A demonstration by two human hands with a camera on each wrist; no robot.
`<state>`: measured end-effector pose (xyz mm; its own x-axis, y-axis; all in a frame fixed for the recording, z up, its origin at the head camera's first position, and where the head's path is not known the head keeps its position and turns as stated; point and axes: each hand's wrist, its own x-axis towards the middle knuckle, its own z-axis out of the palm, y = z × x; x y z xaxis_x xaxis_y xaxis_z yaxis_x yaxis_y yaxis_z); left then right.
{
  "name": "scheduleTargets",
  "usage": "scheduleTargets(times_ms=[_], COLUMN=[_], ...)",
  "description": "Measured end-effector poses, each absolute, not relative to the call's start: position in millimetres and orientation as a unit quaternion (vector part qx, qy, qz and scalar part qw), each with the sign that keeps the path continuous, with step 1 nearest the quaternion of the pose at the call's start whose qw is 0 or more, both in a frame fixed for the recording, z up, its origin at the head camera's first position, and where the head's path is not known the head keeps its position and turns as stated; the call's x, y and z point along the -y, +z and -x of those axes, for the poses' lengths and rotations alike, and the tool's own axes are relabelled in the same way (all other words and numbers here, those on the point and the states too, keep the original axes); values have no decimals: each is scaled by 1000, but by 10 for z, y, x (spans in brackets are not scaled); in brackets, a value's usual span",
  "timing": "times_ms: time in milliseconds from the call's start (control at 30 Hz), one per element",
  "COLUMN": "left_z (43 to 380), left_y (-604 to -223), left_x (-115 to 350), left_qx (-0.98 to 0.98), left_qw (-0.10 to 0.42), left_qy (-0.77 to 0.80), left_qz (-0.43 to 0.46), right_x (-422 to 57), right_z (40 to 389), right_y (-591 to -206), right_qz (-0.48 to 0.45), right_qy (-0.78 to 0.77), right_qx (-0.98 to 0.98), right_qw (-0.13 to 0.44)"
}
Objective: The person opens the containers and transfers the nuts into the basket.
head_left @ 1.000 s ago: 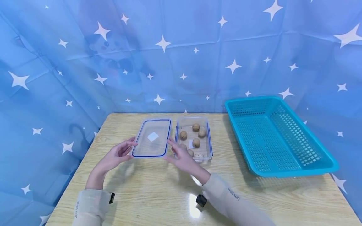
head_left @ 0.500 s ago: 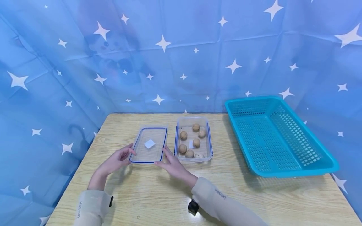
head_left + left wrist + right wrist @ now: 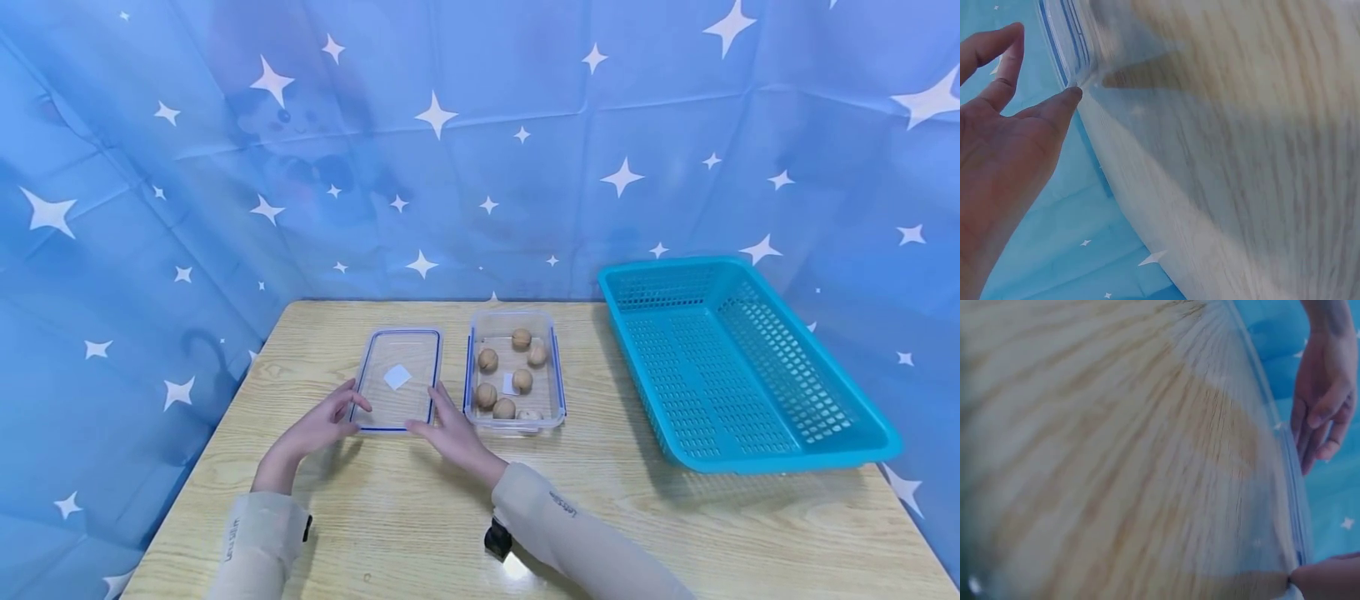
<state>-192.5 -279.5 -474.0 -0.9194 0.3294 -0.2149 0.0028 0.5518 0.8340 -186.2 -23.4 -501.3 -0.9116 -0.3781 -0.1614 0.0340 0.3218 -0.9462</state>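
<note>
A clear lid (image 3: pixel 405 400) with a blue seal and a white label lies on the table, left of a clear plastic container (image 3: pixel 556 367). My left hand (image 3: pixel 318 423) is at the lid's near left corner, thumb tip against it and index finger raised, as the left wrist view shows. At the near right corner, my right hand (image 3: pixel 453 433) spreads its thumb and fingers along the lid's edges; in the right wrist view a fingertip (image 3: pixel 1310 579) touches the rim. Several walnuts (image 3: pixel 522 381) lie loose inside the container, around another white label.
A large turquoise plastic basket (image 3: pixel 757 458) with perforated walls stands at the right of the table. Behind the wooden table (image 3: pixel 420 525) hangs a blue cloth (image 3: pixel 480 167) printed with white stars. Both sleeves carry dark wrist devices.
The lid has come down onto the table, slightly left and nearer. Both hands moved with it; my left fingers have loosened from its edge. The container and basket have stayed put.
</note>
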Motion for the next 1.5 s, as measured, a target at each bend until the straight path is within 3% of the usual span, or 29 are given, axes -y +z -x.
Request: scheduleTargets(times_ms=[200,367,733,1200,1500], left_z=[1952,1954,1957,2079,2069], left_y=[-4755,-4709,-4557,-4536,-4646], left_x=[2764,2718,2512,1895,1436], left_qx=[-886,-907,-885,-845,-818], left_qw=[146,88,7,-12,30], left_qy=[433,410,463,529,562], left_qz=[-80,-46,-42,-76,-113], right_x=[231,201,33,-333,-566], right_z=[1856,1781,1782,2053,2186], right_y=[-4972,-4850,-4516,-4436,-4557], right_qz=[152,212,249,205,180], right_qy=[-544,-547,-634,-612,-596], right_qx=[-812,-803,-726,-761,-782], right_qw=[146,108,97,65,45])
